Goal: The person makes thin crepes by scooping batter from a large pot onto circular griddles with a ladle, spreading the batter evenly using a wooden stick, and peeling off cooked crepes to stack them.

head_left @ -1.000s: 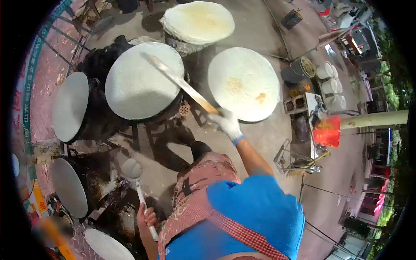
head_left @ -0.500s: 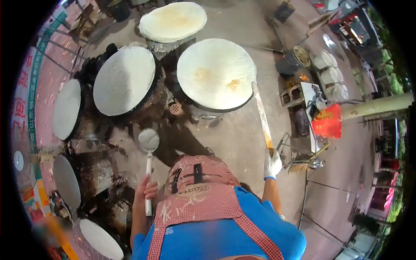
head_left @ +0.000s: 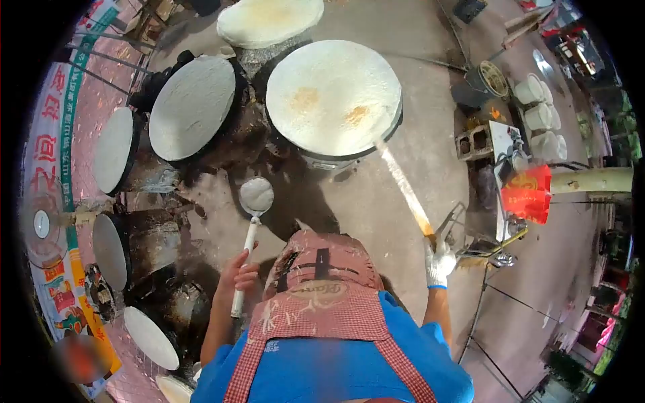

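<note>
My bare left hand (head_left: 242,274) is wrapped round the white handle of a ladle (head_left: 256,195), whose round bowl is coated with pale batter. On my right hand (head_left: 440,262) is a white glove, closed on the yellowish end of a long flat wooden spatula (head_left: 404,186). The spatula's whitened far tip meets the lower right edge of a large round griddle (head_left: 332,94). A pale sheet with two browned patches covers that griddle. To its left, another griddle (head_left: 193,109) bears a plain pale sheet.
Further griddles stand at the left (head_left: 114,151), (head_left: 111,252) and lower left (head_left: 152,338). A stack of pale sheets (head_left: 270,20) is at the top. Right are a dark bucket (head_left: 480,84), white tubs (head_left: 539,117), a red bag (head_left: 528,193) and a metal frame (head_left: 497,245).
The spatula has swung from the left griddle to the right one's edge, with my right hand now further right. My left hand and the ladle have shifted up and right in view.
</note>
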Demonstrator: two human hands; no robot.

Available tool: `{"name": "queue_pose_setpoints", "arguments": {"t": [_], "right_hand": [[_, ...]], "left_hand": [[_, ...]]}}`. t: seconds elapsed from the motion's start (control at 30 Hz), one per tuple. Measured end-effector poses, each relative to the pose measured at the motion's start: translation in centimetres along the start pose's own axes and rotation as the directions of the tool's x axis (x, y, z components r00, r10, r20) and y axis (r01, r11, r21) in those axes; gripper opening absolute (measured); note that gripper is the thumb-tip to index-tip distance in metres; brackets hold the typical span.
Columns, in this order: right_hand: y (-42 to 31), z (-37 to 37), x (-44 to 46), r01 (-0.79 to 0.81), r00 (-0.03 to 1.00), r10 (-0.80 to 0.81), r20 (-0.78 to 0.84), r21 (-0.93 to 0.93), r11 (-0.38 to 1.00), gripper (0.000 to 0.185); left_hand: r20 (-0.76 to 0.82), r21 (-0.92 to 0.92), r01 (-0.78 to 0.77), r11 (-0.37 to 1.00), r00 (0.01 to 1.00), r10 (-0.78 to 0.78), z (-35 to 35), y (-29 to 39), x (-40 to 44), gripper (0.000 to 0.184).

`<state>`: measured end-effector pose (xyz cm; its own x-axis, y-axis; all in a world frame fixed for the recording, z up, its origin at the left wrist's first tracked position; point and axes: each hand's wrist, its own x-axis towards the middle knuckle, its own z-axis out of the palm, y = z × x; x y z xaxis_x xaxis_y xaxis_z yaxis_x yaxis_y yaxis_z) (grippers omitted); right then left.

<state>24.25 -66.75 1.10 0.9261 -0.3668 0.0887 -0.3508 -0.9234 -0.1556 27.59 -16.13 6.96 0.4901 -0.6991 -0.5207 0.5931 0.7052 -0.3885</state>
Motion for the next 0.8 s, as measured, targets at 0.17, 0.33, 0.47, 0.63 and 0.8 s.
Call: {"name": "queue_pose_setpoints", "arguments": {"t": [0.17, 0.33, 0.47, 0.63, 0.8], "right_hand": [[-1.8, -0.3, -0.2, 0.297, 0.954, -0.294, -0.052, 0.065, 0.953, 0.031], [-8.6, 3.4, 4.4, 0.295, 0.938, -0.315, 0.144, 0.141, 0.945, 0.039], [-18.4, 3.5, 10.3, 0.479, 0.839, -0.496, 0.223, 0.129, 0.868, 0.072], [-27.7, 6.8, 15.7, 0.797, 0.601, -0.799, -0.014, 0.087, 0.597, 0.079], [-30.9, 8.0, 21.1, 0.815, 0.563, -0.812, 0.150, 0.058, 0.576, 0.026]], "left_hand": [[-0.033, -0.042, -0.043, 0.998, 0.999, 0.042, -0.1, -0.3, -0.4, 0.039], [-0.088, -0.046, -0.144, 0.988, 0.986, 0.140, 0.3, -1.2, -1.0, 0.037], [-0.042, -0.062, -0.206, 0.977, 0.978, 0.204, -1.2, -2.1, -2.3, 0.036], [0.039, -0.079, -0.188, 0.979, 0.981, 0.191, -5.7, -2.2, -4.6, 0.028], [-0.001, -0.165, -0.219, 0.962, 0.975, 0.222, -7.2, -1.6, -7.0, 0.026]]}}
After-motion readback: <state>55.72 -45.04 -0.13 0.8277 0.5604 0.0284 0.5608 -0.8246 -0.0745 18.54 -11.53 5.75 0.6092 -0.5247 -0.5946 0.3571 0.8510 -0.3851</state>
